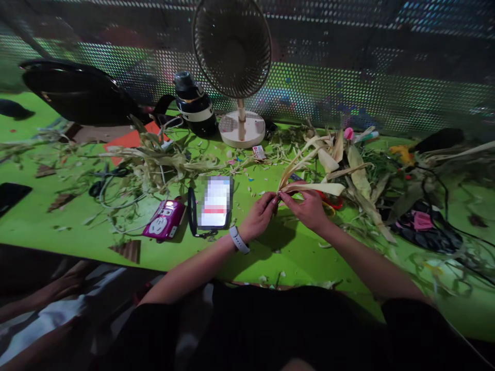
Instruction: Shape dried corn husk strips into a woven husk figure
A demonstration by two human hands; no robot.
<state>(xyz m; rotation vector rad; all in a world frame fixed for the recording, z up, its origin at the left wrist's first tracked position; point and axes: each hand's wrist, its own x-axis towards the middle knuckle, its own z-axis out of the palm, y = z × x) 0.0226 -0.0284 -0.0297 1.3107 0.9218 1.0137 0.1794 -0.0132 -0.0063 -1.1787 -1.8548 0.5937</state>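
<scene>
Pale dried corn husk strips [320, 189] fan up and to the right from a narrow end pinched between my two hands. My left hand [258, 216], with a white band on its wrist, closes thumb and fingers on that narrow end. Right beside it, my right hand [309, 210] pinches the same husks, fingertips meeting the left ones. Exactly what lies between the fingertips is too small to make out. Behind my right hand are orange-red scissor-like handles [331, 202], partly hidden. A lit phone [215, 203] lies left of my left hand.
On the green table [247, 263] stand a fan [242, 129] and a dark bottle [196, 111] at the back. A purple power strip [164, 220] with a white cable lies left. Husk piles [359, 178] cover the right side, near a yellow-tipped tool [402, 153]. Another person's arm [50, 293] shows lower left.
</scene>
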